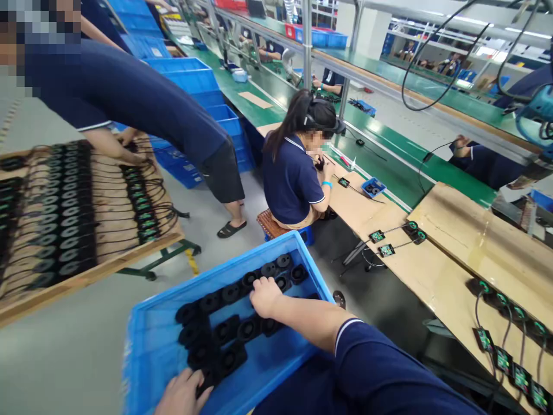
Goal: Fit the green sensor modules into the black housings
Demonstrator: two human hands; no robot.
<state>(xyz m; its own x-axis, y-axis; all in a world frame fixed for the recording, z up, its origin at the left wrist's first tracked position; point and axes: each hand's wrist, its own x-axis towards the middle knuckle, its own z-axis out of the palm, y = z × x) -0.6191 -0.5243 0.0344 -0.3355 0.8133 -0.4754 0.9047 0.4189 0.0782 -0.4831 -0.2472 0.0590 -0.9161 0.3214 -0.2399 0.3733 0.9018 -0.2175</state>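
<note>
A blue plastic bin point(144, 346) stands right in front of my body, holding several black round parts point(231, 293) with ring-shaped centres. My right hand point(265, 297) reaches over the bin's right side, its fingers curled down onto a black part in the upper row; the fingertips are partly hidden. Low in the bin's left corner, my left hand point(184, 395) has its fingers closed around the edge of another black part point(207, 380). More of these parts lie in uneven rows between my two hands.
To the left, a wooden-edged cart point(108, 262) carries rows of cabled black parts beside a bending person point(142, 109). Ahead, a seated person point(294, 178) works at a bench point(415, 276) holding cabled circuit boards point(386, 250). Blue bins point(185, 78) are stacked behind.
</note>
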